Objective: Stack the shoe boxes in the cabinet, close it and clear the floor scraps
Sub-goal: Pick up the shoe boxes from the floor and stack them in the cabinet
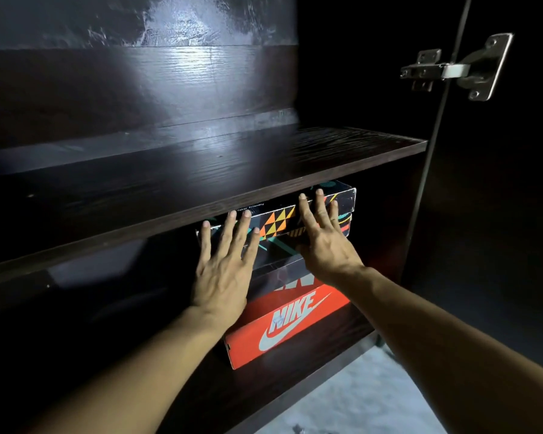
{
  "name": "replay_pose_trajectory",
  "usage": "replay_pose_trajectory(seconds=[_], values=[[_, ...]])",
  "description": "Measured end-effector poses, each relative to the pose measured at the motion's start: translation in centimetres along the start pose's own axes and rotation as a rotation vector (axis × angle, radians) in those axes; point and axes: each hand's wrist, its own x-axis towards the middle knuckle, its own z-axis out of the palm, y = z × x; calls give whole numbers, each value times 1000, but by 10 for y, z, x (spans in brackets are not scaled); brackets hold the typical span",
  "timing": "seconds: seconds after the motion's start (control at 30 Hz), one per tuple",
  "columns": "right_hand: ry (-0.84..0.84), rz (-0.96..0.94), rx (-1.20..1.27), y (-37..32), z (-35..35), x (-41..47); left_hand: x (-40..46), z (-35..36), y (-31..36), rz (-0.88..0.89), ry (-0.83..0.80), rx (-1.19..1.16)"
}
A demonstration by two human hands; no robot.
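Hands both lie flat with fingers spread, the left hand [221, 274] and right hand [323, 239] pressing the front of the patterned black shoe box [279, 219], which sits on the orange Nike box [287, 324] in the cabinet's lower compartment, just under the shelf [201, 170]. Uneven pressure could skew it so that it catches the shelf edge or slides the Nike box askew.
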Motion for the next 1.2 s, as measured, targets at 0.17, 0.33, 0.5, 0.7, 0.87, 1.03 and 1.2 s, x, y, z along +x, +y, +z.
replay_pose_trajectory(seconds=[0.17,0.33,0.5,0.7,0.87,1.03,1.2], values=[[-143,30,-76,5,-9,19,13,-6,3,-9,-74,-4],[-210,29,-80,7,-21,20,16,-3,8,-22,-123,32],[-243,15,-116,5,-40,9,16,-17,11,-24,-197,18],[-297,47,-147,5,-93,-49,5,-59,34,24,-321,-222],[-322,168,-253,12,-169,-128,-13,-105,70,80,-404,-554],[-311,313,-255,21,-253,-227,-32,-184,127,245,-513,-652],[-293,472,-331,35,-328,-351,-67,-274,211,459,-654,-747]])
